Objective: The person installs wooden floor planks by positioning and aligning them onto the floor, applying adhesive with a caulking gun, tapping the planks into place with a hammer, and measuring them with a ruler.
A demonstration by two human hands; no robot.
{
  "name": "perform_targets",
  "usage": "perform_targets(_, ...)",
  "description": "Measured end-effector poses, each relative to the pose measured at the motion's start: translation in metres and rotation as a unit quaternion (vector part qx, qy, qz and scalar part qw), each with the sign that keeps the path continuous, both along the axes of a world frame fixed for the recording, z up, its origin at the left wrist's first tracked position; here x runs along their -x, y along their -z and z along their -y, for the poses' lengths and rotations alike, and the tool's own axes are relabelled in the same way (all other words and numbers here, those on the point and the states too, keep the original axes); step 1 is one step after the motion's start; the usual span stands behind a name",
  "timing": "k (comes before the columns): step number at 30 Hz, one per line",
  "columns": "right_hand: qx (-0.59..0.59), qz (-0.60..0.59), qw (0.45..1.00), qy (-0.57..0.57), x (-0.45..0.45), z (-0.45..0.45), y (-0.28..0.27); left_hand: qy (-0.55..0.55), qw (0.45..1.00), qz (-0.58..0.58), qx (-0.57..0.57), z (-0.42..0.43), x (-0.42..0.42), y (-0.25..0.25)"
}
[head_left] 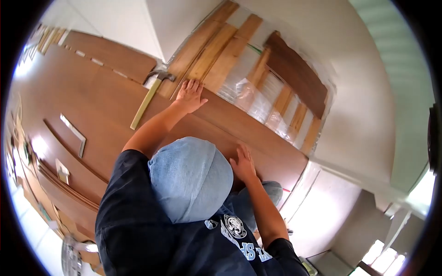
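Observation:
My left hand [189,97] lies flat with its fingers stretched out at the edge of a brown floor plank [258,133], near where the laid boards meet the bare strips. My right hand [244,163] rests on the brown boards closer to my body, fingers extended, holding nothing. A claw hammer [148,100] with a pale wooden handle lies on the floor just left of my left hand. Beyond the plank's far edge are lighter wooden battens [216,50] with clear plastic sheet [251,99] between them. My bent knee [191,179] in blue denim hides part of the boards.
A metal square [76,133] lies on the floor at left, near a loose long plank [73,154] and stacked planks [69,193]. A short dark board [297,73] sits across the battens by the wall [359,92]. A white wall corner [156,32] juts in above the hammer.

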State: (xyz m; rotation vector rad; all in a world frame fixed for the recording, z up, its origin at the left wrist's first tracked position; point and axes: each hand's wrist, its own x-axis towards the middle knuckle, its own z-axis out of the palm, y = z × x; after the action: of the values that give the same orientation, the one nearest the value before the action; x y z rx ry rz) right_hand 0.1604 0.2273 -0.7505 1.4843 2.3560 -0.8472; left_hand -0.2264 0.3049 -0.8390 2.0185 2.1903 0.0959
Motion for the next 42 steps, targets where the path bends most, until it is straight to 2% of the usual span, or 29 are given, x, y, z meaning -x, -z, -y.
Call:
perform_targets(1,-0.020,-0.014,1.000,0.012,-0.018,0.012,-0.013,0.000,0.991,0.004,0.136,-0.017,0.001,-0.037)
perform_targets(2,-0.040,0.002,0.998,0.054,-0.033,0.025,-0.032,0.010,0.991,-0.005,0.131,-0.030,0.003,-0.037)
perform_targets(4,-0.113,0.014,0.987,0.116,-0.075,0.049,-0.065,0.021,0.998,-0.017,0.052,-0.053,0.007,-0.023)
perform_targets(6,-0.187,0.033,0.968,0.167,-0.124,0.065,-0.085,0.032,0.996,-0.033,0.072,-0.073,0.007,-0.020)
perform_targets(7,-0.207,0.031,0.959,0.188,-0.151,0.075,-0.087,0.014,0.996,-0.031,0.087,-0.079,0.007,-0.019)
perform_targets(8,-0.180,0.040,0.948,0.259,-0.164,0.083,-0.095,-0.004,0.994,-0.030,0.102,-0.088,0.008,-0.014)
perform_targets(9,-0.191,0.041,0.938,0.287,-0.182,0.097,-0.085,-0.025,0.991,-0.037,0.126,-0.096,0.013,0.013)
perform_targets(10,-0.201,0.043,0.927,0.315,-0.197,0.105,-0.073,-0.021,0.991,-0.039,0.124,-0.095,0.010,0.012)
perform_targets(13,-0.208,0.059,0.922,0.320,-0.201,0.100,-0.068,-0.068,0.991,-0.020,0.114,-0.082,-0.001,0.001)
perform_targets(21,-0.190,0.089,0.917,0.340,-0.190,0.081,-0.065,-0.068,0.985,-0.044,0.150,-0.085,-0.007,-0.006)
perform_targets(24,-0.206,0.087,0.912,0.345,-0.189,0.081,-0.071,-0.062,0.986,-0.065,0.141,-0.090,-0.001,0.022)
perform_targets(26,-0.212,0.077,0.906,0.359,-0.187,0.082,-0.076,-0.064,0.986,-0.037,0.148,-0.090,-0.005,0.006)
perform_targets(28,-0.234,0.071,0.899,0.363,-0.187,0.087,-0.078,-0.016,0.991,-0.029,0.130,-0.097,0.021,0.036)
perform_targets(30,-0.236,0.066,0.890,0.385,-0.193,0.093,-0.082,-0.012,0.981,-0.014,0.194,-0.093,-0.006,-0.037)
perform_targets(31,-0.238,0.053,0.892,0.381,-0.194,0.098,-0.084,0.007,0.981,-0.024,0.192,-0.090,-0.012,-0.055)
perform_targets(33,-0.245,0.036,0.884,0.398,-0.198,0.107,-0.086,0.049,0.991,-0.054,0.116,-0.098,-0.014,-0.085)
perform_targets(34,-0.250,0.022,0.883,0.395,-0.202,0.111,-0.087,0.061,0.990,-0.061,0.113,-0.106,-0.010,-0.099)
perform_targets(36,-0.257,0.003,0.876,0.409,-0.208,0.115,-0.085,0.193,0.978,-0.014,0.075,-0.124,0.003,-0.125)
perform_targets(37,-0.257,-0.028,0.871,0.418,-0.211,0.116,-0.083,0.199,0.977,-0.021,0.076,-0.130,0.001,-0.140)
perform_targets(39,-0.264,-0.115,0.848,0.446,-0.222,0.118,-0.079,0.280,0.957,-0.066,0.043,-0.141,-0.009,-0.183)
perform_targets(40,-0.264,-0.121,0.844,0.451,-0.232,0.117,-0.071,0.283,0.956,-0.073,0.041,-0.142,-0.036,-0.219)
perform_targets(42,-0.228,-0.344,0.699,0.584,-0.253,0.113,-0.048,0.226,0.958,0.008,0.178,-0.133,-0.113,-0.289)
